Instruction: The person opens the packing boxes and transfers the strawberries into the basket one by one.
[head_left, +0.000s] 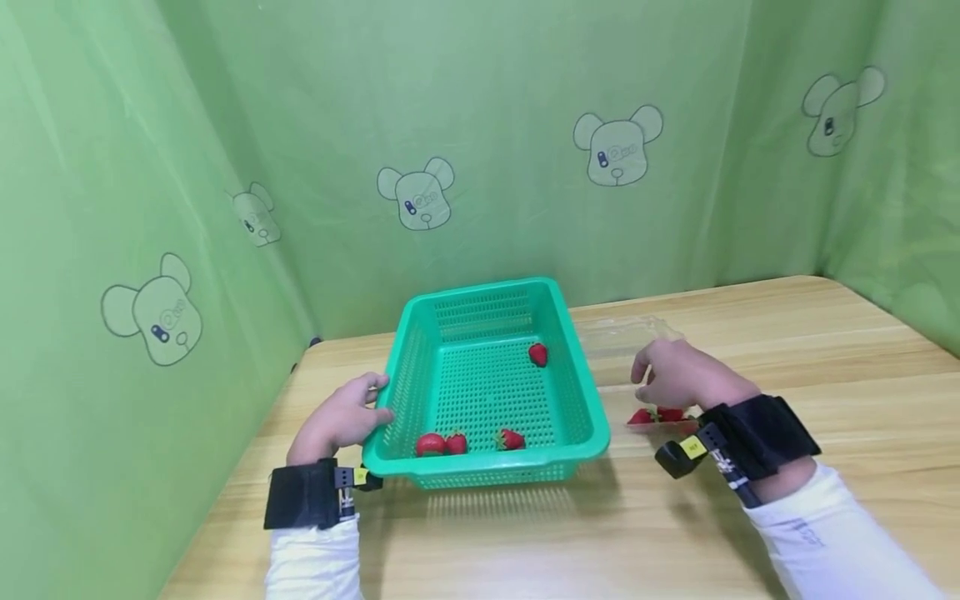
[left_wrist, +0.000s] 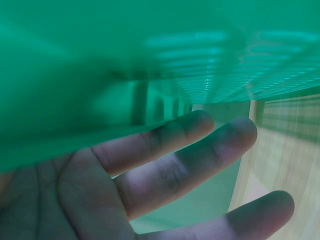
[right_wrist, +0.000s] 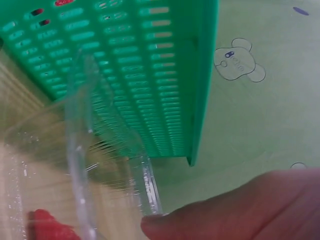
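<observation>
A green perforated plastic basket (head_left: 491, 457) has several strawberries on its floor, among them one strawberry (head_left: 537, 355) near the right wall. My left hand (head_left: 347, 414) holds its left rim, thumb over the top; in the left wrist view the other fingers (left_wrist: 170, 180) extend beneath the rim. Right of the basket is a clear plastic box (right_wrist: 75, 165) with strawberries (head_left: 667, 414) in it. Over this box is my right hand (head_left: 686, 372), fingers bent downward, nothing visible between fingers and thumb. The right thumb (right_wrist: 195, 220) overlaps the box's edge in the right wrist view.
A clear plastic flap (head_left: 618, 333) lies behind the right hand, close to the basket's right side. Wooden tabletop (head_left: 847, 400) extends to the right and front. Green curtains (head_left: 510, 125) with mouse-face drawings enclose the back and sides.
</observation>
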